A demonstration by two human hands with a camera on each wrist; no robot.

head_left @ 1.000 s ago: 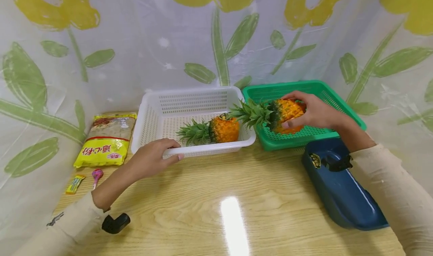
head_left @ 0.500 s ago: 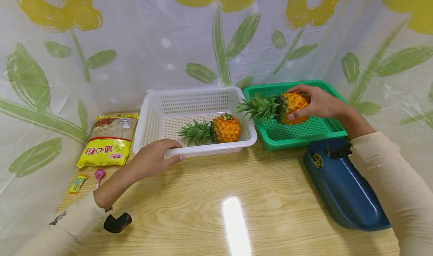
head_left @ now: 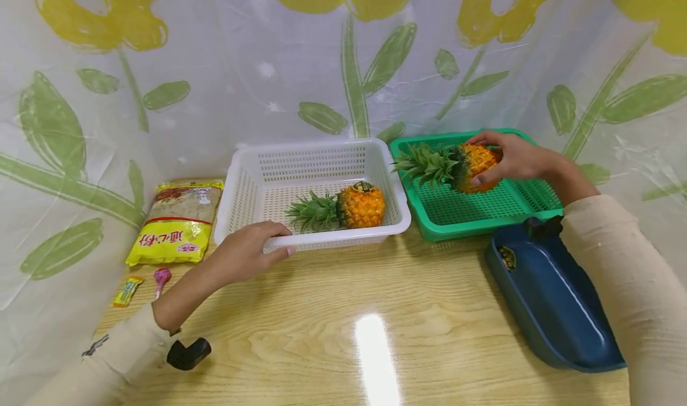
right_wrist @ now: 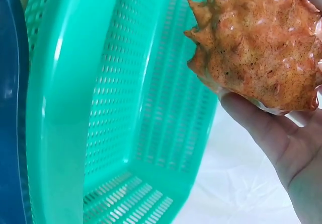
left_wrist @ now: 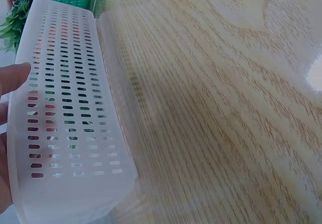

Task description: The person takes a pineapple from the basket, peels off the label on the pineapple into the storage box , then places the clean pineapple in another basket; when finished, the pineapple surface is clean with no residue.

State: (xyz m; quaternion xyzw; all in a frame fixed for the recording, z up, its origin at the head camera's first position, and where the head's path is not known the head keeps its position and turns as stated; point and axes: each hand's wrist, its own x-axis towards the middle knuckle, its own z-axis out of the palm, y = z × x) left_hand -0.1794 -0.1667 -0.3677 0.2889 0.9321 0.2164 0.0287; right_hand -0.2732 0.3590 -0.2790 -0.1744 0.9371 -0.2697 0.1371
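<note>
My left hand (head_left: pixel 244 251) holds the front rim of a white plastic basket (head_left: pixel 343 237), thumb outside and fingers over the edge. Inside that basket a small orange pineapple (head_left: pixel 364 208) with a green crown lies on its side, a dark label on top. Above the green plastic basket (head_left: pixel 472 228), my right hand (head_left: pixel 520 157) grips a second pineapple (head_left: pixel 474 160) by its body, crown pointing left. The right wrist view shows the held pineapple's spiky skin (right_wrist: pixel 256 48) close up, with fingers beneath it. Part of my left hand is cut off in the left wrist view.
A dark blue tray (head_left: pixel 553 298) with a label sits at right, partly under my right sleeve. At left lie a yellow bag of pasta (head_left: pixel 174 227), a pink lollipop (head_left: pixel 161 278) and a small yellow wrapped packet (head_left: pixel 127 291). A flowered curtain hangs behind.
My right hand has moved right with the pineapple, so its crown has shifted from the white basket's edge to above the green basket. My left hand stays on the white rim.
</note>
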